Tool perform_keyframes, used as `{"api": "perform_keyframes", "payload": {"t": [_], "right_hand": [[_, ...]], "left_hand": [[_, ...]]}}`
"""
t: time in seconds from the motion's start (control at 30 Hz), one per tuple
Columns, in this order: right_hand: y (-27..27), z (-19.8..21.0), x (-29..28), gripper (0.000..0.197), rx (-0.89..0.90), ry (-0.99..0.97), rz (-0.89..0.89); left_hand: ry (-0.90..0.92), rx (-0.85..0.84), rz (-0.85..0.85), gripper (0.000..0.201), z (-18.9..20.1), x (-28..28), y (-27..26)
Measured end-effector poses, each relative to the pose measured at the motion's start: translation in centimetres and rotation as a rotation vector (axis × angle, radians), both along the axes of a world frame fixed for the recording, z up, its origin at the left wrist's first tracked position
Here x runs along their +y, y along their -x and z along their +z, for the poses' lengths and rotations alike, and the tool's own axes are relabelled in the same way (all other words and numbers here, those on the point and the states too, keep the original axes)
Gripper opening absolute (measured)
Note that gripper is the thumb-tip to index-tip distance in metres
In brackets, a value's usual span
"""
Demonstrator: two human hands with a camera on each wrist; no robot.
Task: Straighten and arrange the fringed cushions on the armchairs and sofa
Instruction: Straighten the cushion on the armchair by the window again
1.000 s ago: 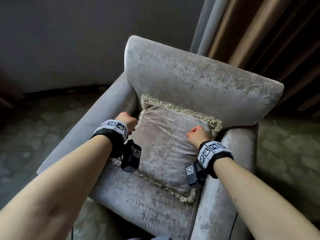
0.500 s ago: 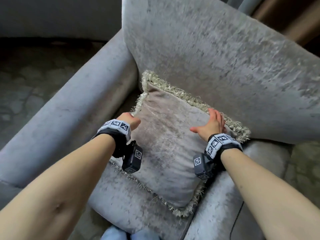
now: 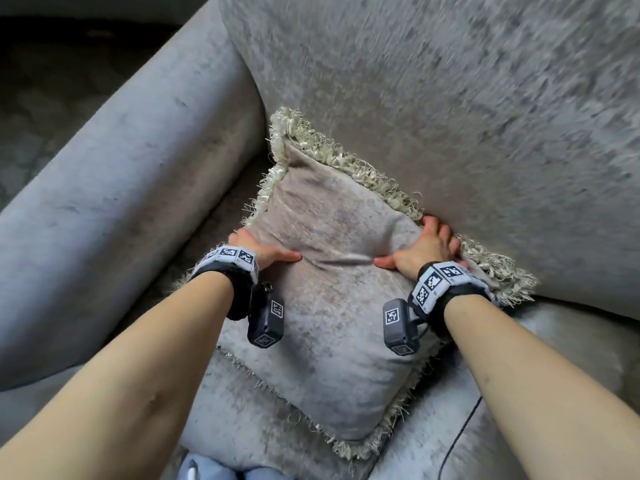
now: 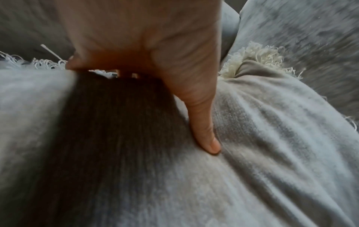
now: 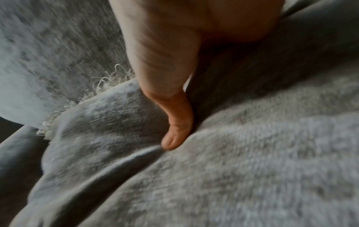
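A beige velvet cushion (image 3: 329,306) with a pale fringe stands tilted on the grey armchair's seat (image 3: 242,420), its top edge against the backrest (image 3: 450,98). My left hand (image 3: 263,251) grips its left edge, thumb on the front and fingers hidden behind. My right hand (image 3: 426,247) grips the upper right edge, fingers over the fringe and thumb on the front. A crease runs between the two thumbs. In the left wrist view my left hand (image 4: 155,53) digs its thumb into the cushion (image 4: 272,138). The right wrist view shows my right hand (image 5: 170,61) doing likewise on the cushion (image 5: 252,153).
The chair's thick left arm (image 3: 121,202) runs close beside the cushion, with a narrow gap between them. The right arm (image 3: 571,358) lies under my right forearm. A thin dark cable (image 3: 460,434) hangs below my right arm. Dark floor (image 3: 52,81) shows at the upper left.
The view has moved in closer to the chair. My right hand went from a fist on the front to gripping the upper right edge. Both thumbs now press in, creasing the front.
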State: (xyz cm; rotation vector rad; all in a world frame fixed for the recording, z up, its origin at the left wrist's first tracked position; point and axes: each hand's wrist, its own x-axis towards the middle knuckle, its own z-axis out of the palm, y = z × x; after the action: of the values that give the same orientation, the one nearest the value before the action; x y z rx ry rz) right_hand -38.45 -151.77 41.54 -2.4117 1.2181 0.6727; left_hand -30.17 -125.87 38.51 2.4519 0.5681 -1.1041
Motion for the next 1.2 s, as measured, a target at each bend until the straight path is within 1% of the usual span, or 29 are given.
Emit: {"api": "perform_keyframes", "payload": {"t": [0.07, 0.13, 0.2, 0.27, 0.37, 0.43, 0.5, 0.6, 0.7, 0.8, 0.87, 0.93, 1.0, 1.07, 1.13, 1.17, 1.2], "right_hand": [[-0.1, 0.1, 0.1, 0.119, 0.034, 0.029, 0.036], [-0.2, 0.4, 0.5, 0.108, 0.079, 0.036, 0.063], [-0.1, 1.1, 1.1, 0.089, 0.108, 0.050, 0.074], [0.5, 2.0, 1.7, 0.068, 0.102, 0.062, 0.068], [2.0, 4.0, 3.0, 0.042, 0.063, 0.106, 0.040], [3.4, 5.9, 3.7, 0.036, 0.034, 0.127, -0.003], [4.9, 8.2, 4.1, 0.035, -0.013, 0.146, -0.048], [7.1, 12.3, 4.5, 0.037, -0.080, 0.170, -0.117], [9.2, 15.2, 4.9, 0.046, -0.138, 0.141, -0.236], [10.4, 15.7, 4.9, 0.064, -0.180, 0.124, -0.337], [10.7, 15.4, 5.1, 0.074, -0.206, 0.106, -0.375], [11.1, 14.9, 5.2, 0.082, -0.248, 0.098, -0.429], [11.7, 14.2, 5.2, 0.085, -0.263, 0.079, -0.480], [12.5, 13.5, 4.9, 0.090, -0.237, 0.055, -0.490], [13.4, 12.5, 4.7, 0.095, -0.219, 0.049, -0.491], [14.0, 12.0, 4.5, 0.092, -0.228, 0.051, -0.497], [14.4, 11.4, 4.4, 0.083, -0.249, 0.051, -0.506]], "left_hand": [[-0.018, -0.003, -0.065, 0.121, -0.1, -0.2, -0.3], [-0.004, -0.006, -0.163, 0.101, -0.2, 0.0, -0.2], [0.024, -0.046, -0.263, 0.081, -0.3, 0.6, 0.4], [0.064, -0.108, -0.314, 0.063, 0.0, 1.1, 1.1], [0.117, -0.192, -0.369, 0.049, 1.9, 2.0, 1.8], [0.128, -0.233, -0.424, 0.044, 3.6, 2.1, 2.4], [0.124, -0.278, -0.467, 0.043, 5.7, 2.2, 3.0], [0.179, -0.354, -0.525, 0.044, 9.3, 2.1, 3.2], [0.216, -0.462, -0.617, 0.042, 13.5, 1.6, 2.5], [0.193, -0.583, -0.750, 0.039, 17.8, 0.2, 1.3], [0.195, -0.657, -0.855, 0.038, 19.6, -0.7, 0.2], [0.214, -0.708, -0.925, 0.036, 20.2, -1.4, -0.9], [0.205, -0.722, -0.996, 0.035, 20.3, -2.1, -1.5], [0.143, -0.699, -1.034, 0.034, 19.7, -2.8, -1.8], [0.074, -0.656, -1.030, 0.036, 18.6, -3.4, -2.0], [0.061, -0.634, -1.017, 0.036, 17.9, -3.6, -2.0], [0.085, -0.608, -0.991, 0.037, 17.2, -3.9, -2.1]]}}
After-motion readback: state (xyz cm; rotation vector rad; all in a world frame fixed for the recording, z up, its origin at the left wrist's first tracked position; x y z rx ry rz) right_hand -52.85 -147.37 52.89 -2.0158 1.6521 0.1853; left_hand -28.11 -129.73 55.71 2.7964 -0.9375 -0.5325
